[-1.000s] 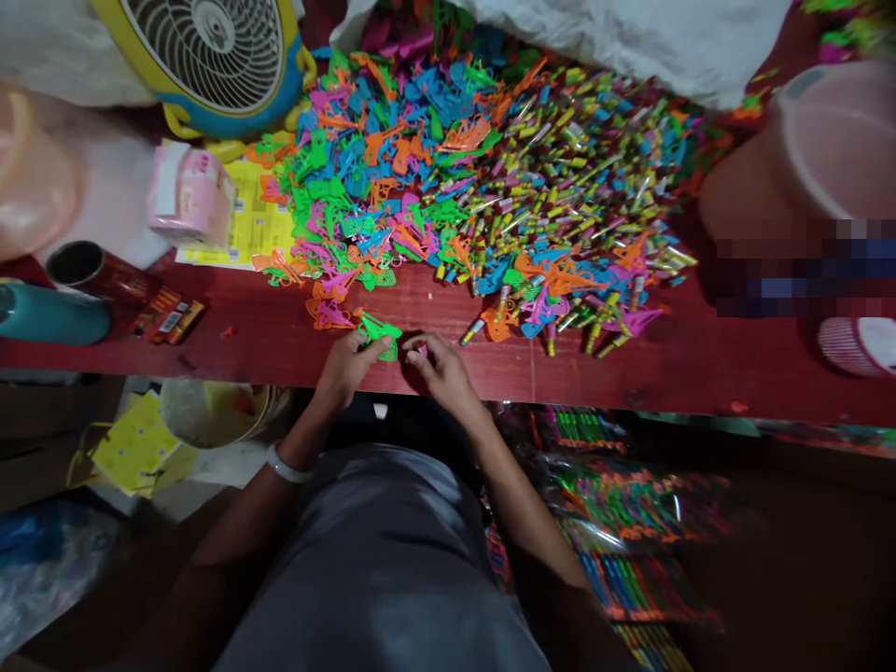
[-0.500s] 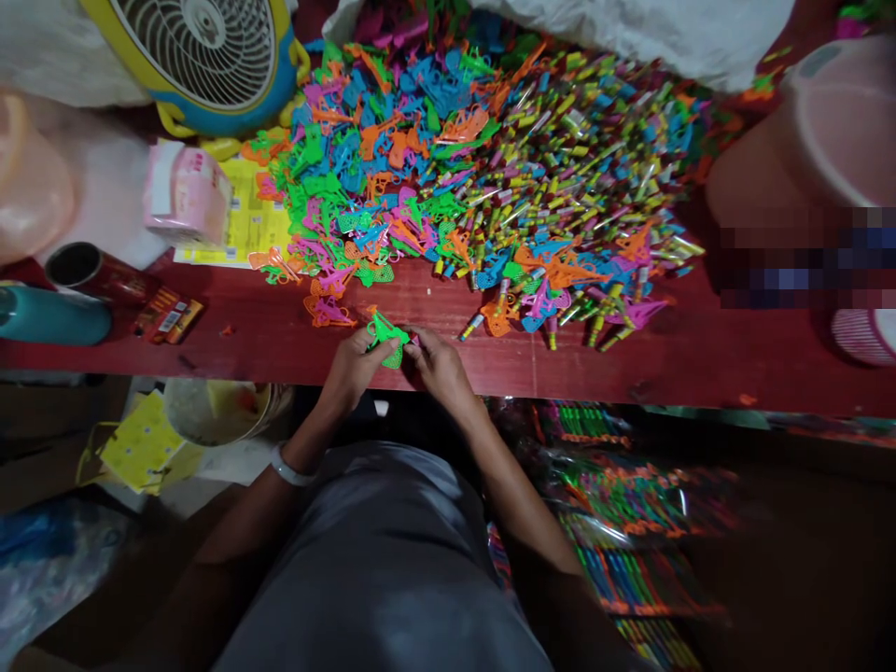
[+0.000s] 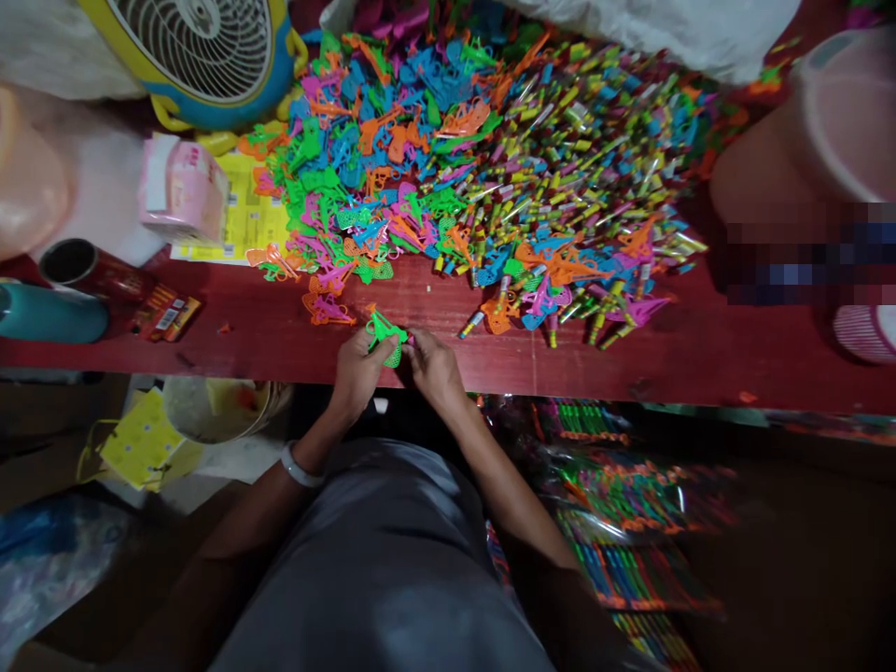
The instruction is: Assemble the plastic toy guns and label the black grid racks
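My left hand (image 3: 358, 371) pinches a small green plastic toy piece (image 3: 385, 336) at the near edge of the red table (image 3: 700, 359). My right hand (image 3: 434, 367) is closed against the same piece from the right, fingertips touching it; a tiny pink bit shows between them. Both hands sit close together just in front of my lap. Behind them spreads a big heap of coloured plastic toy pieces (image 3: 371, 177) and small coloured tubes (image 3: 581, 159).
A yellow and blue fan (image 3: 203, 47) stands at the back left, beside a pink tissue pack (image 3: 183, 191) on yellow sheets. A teal bottle (image 3: 49, 313) and red can (image 3: 88, 269) lie at left. Pink tubs (image 3: 833, 131) stand right. Packed toy bags (image 3: 630, 523) lie under the table.
My two hands have come together on the green piece, and my right hand's fingers now press against it. The view has shifted slightly.
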`<action>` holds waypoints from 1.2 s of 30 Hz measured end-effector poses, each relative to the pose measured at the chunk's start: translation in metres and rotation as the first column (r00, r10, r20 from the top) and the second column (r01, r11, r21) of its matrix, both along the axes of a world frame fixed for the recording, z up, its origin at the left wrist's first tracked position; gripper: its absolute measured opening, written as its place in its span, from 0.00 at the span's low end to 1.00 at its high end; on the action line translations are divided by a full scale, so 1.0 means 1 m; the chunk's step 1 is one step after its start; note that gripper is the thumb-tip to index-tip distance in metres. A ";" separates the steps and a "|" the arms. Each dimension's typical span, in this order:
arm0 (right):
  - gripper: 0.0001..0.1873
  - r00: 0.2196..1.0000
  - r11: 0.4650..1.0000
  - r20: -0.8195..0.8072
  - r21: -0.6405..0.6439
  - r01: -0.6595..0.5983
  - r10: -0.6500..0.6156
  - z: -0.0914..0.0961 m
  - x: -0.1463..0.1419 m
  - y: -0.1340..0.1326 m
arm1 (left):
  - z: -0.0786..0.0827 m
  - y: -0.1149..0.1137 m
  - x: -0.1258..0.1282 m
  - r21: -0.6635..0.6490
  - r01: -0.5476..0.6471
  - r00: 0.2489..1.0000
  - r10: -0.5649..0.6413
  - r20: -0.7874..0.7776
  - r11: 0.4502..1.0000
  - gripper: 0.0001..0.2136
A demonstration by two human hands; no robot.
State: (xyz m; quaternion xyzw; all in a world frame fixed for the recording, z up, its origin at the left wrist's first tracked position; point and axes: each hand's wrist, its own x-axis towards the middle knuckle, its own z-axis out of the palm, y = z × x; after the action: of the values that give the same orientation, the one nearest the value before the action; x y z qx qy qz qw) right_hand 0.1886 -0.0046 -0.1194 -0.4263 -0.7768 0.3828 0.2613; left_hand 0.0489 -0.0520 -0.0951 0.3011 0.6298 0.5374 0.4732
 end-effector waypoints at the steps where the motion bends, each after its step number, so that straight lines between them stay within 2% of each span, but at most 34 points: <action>1: 0.11 1.000 1.000 0.004 0.015 0.007 -0.007 0.000 -0.001 -0.002 | 0.000 0.000 0.000 -0.005 -0.012 1.000 0.012 -0.027 1.000 0.09; 5: 0.12 1.000 1.000 0.029 0.010 -0.004 0.003 -0.002 -0.008 -0.011 | -0.001 0.001 0.001 -0.038 -0.051 0.993 0.047 -0.107 0.998 0.07; 8: 0.11 0.997 0.998 0.058 -0.039 -0.051 0.053 -0.003 -0.009 -0.010 | 0.000 0.002 0.000 -0.062 0.014 0.993 -0.021 -0.114 0.998 0.07; 11: 0.11 0.991 0.995 0.090 -0.016 -0.101 0.102 0.003 0.004 0.009 | 0.005 0.005 -0.011 -0.085 0.115 0.969 -0.130 -0.211 0.990 0.12; 13: 0.13 0.993 0.994 0.111 0.107 0.014 -0.026 0.011 0.024 0.031 | 0.006 0.008 -0.029 -0.064 0.072 0.915 -0.092 -0.393 0.995 0.14; 14: 0.16 0.982 0.972 0.115 0.199 0.124 -0.149 0.016 0.036 0.043 | 0.004 0.009 -0.040 -0.039 0.011 0.864 -0.029 -0.503 0.999 0.14; 15: 0.19 0.948 0.919 0.111 0.301 0.255 -0.299 0.021 0.048 0.056 | 0.002 0.010 -0.052 -0.005 -0.068 0.795 0.051 -0.604 0.998 0.14; 16: 0.22 0.892 0.839 0.104 0.399 0.369 -0.441 0.024 0.059 0.067 | -0.001 0.010 -0.063 0.010 -0.135 0.717 0.104 -0.690 0.991 0.15; 17: 0.26 0.834 0.766 0.101 0.469 0.440 -0.542 0.027 0.067 0.076 | -0.005 0.010 -0.072 0.001 -0.186 0.644 0.122 -0.755 0.983 0.17; 18: 0.28 0.795 0.714 0.104 0.521 0.468 -0.597 0.028 0.071 0.084 | -0.010 0.009 -0.078 -0.030 -0.212 0.589 0.104 -0.801 0.977 0.19; 19: 0.29 0.784 0.699 0.120 0.547 0.459 -0.609 0.027 0.072 0.089 | -0.014 0.008 -0.081 -0.069 -0.219 0.552 0.065 -0.831 0.973 0.19; 21: 0.28 0.824 0.754 0.179 0.539 0.375 -0.538 0.021 0.059 0.096 | -0.021 0.006 -0.078 -0.124 -0.184 0.523 -0.010 -0.852 0.975 0.18; 24: 0.28 0.855 0.844 0.278 0.454 0.285 -0.438 0.007 0.020 0.104 | -0.026 0.006 -0.058 -0.137 -0.094 0.514 -0.069 -0.855 0.986 0.18; 27: 0.36 0.812 0.860 0.350 0.393 0.325 -0.466 -0.001 -0.015 0.112 | -0.027 0.006 -0.041 -0.118 -0.025 0.511 -0.089 -0.855 0.993 0.17; 29: 0.36 0.814 0.881 0.380 0.360 0.307 -0.439 -0.001 -0.027 0.111 | -0.028 0.006 -0.036 -0.089 0.002 0.500 -0.078 -0.863 0.996 0.17; 33: 0.27 0.896 0.934 0.370 0.337 0.115 -0.244 0.002 -0.028 0.091 | -0.034 0.005 -0.037 -0.030 0.018 0.469 -0.034 -0.882 0.999 0.17; 34: 0.26 0.910 0.932 0.352 0.351 0.088 -0.218 0.001 -0.024 0.085 | -0.035 0.004 -0.038 -0.021 0.018 0.461 -0.027 -0.887 1.000 0.16; 36: 0.25 0.914 0.910 0.318 0.399 0.113 -0.253 0.000 -0.012 0.078 | -0.039 0.004 -0.039 -0.010 0.022 0.445 -0.018 -0.895 1.000 0.16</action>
State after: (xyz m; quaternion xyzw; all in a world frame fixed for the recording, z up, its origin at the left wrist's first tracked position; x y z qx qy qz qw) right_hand 0.1769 0.0733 -0.1191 -0.5042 -0.8257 0.1164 0.2247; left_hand 0.0101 -0.0479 -0.1337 0.5470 0.7801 0.2938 0.0766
